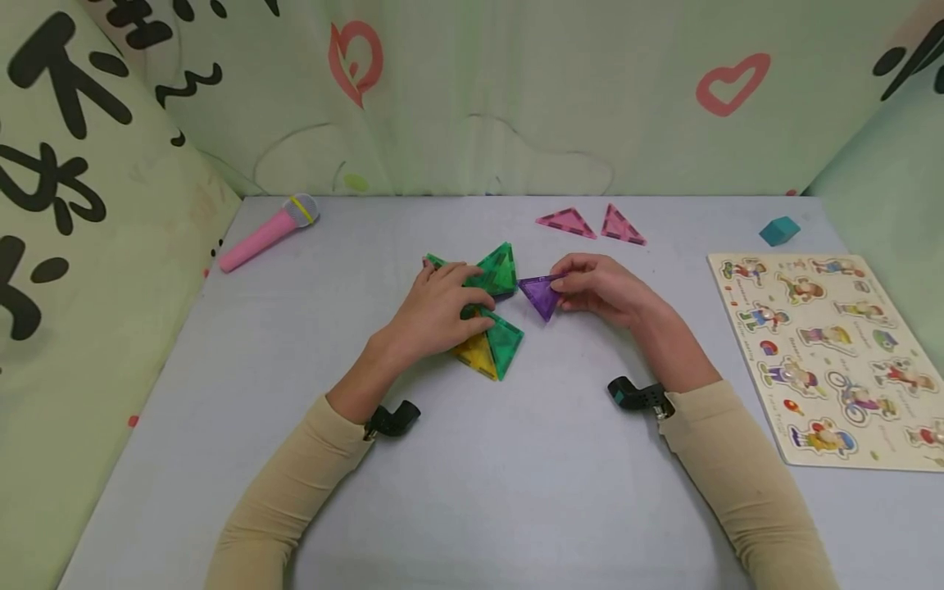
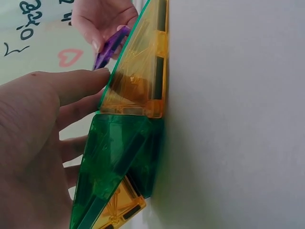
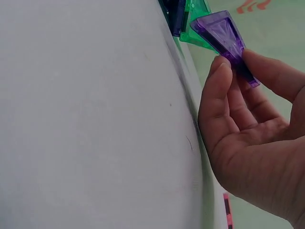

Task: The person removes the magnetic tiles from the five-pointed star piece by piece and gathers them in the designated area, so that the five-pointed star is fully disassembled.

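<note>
Purple triangle pinched between right hand's thumb and fingers.
Triangle just beside green-and-yellow tiles, at their three o'clock; left hand, fingers loosely spread, touches tiles. Pink triangles, two o'clock.

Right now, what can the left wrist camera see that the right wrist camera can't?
Only the left wrist view shows the left hand, the yellow tiles and the black writing on the backdrop.

Only the right wrist view shows a pink tile, just a strip of it at the bottom.

Both show the right hand pinching the purple tile, plus green tiles and the white table.
</note>
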### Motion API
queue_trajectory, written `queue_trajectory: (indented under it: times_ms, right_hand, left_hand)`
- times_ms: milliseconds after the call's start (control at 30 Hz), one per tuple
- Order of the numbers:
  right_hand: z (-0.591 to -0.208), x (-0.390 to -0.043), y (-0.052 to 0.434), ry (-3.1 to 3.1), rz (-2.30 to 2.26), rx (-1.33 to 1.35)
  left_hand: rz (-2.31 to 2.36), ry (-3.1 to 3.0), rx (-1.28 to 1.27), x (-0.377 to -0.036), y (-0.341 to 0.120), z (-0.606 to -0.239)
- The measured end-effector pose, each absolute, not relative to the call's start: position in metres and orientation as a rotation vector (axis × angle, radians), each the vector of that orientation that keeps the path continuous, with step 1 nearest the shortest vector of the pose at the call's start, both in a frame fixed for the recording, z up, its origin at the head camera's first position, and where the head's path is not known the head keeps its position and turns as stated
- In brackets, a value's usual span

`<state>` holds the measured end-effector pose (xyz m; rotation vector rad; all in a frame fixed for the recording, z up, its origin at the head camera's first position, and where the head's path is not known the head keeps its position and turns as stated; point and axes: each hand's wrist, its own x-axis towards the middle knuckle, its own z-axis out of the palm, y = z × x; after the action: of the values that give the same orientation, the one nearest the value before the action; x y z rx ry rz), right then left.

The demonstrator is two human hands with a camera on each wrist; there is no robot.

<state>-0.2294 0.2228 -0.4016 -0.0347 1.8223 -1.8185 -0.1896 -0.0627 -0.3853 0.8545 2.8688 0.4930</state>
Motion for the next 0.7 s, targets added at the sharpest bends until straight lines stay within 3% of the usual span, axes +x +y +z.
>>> queue_trajectory:
  times_ms: [300, 700]
  right_hand:
    - [-0.394, -0.233, 0.226, 1.996, -2.021, 0.208]
    - [-0.390, -0.261, 0.235, 2.170, -1.782, 0.188]
  left_hand:
    - [0.462, 2.856, 0.865, -0.191, -0.063, -0.383]
    - [0.396, 2.867, 0.868, -0.189, -0.065, -0.383]
